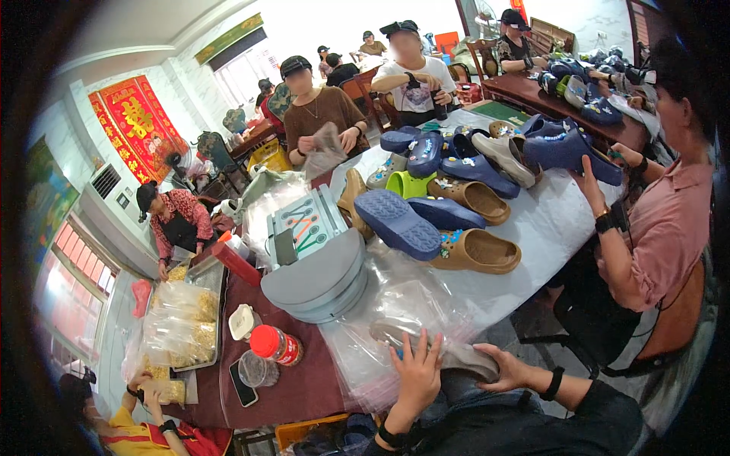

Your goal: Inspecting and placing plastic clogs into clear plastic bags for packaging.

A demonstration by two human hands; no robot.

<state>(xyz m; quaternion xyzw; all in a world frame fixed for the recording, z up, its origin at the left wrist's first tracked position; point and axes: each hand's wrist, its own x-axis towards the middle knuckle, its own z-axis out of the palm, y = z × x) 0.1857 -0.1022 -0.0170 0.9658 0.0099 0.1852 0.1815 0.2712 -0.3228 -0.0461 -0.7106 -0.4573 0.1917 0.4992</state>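
A grey-taupe clog (473,360) is held low at the table's near edge. My right hand (508,368) grips it by one end, thumb on the upper rim. My left hand (417,374) is beside its other end, fingers stretched and spread against a clear plastic bag (403,292). Another greyish shoe part (389,331) shows behind the left fingertips, seemingly under the plastic; I cannot tell if it belongs to the same pair. The left thumb and palm side are partly hidden.
Ahead lies a pile of clogs: a navy one (399,223), a tan one (480,251), a green one (411,185). Left are a grey stacked case (315,266), a red-lidded jar (275,346), a phone (243,384). A co-worker (646,235) at right holds a navy clog.
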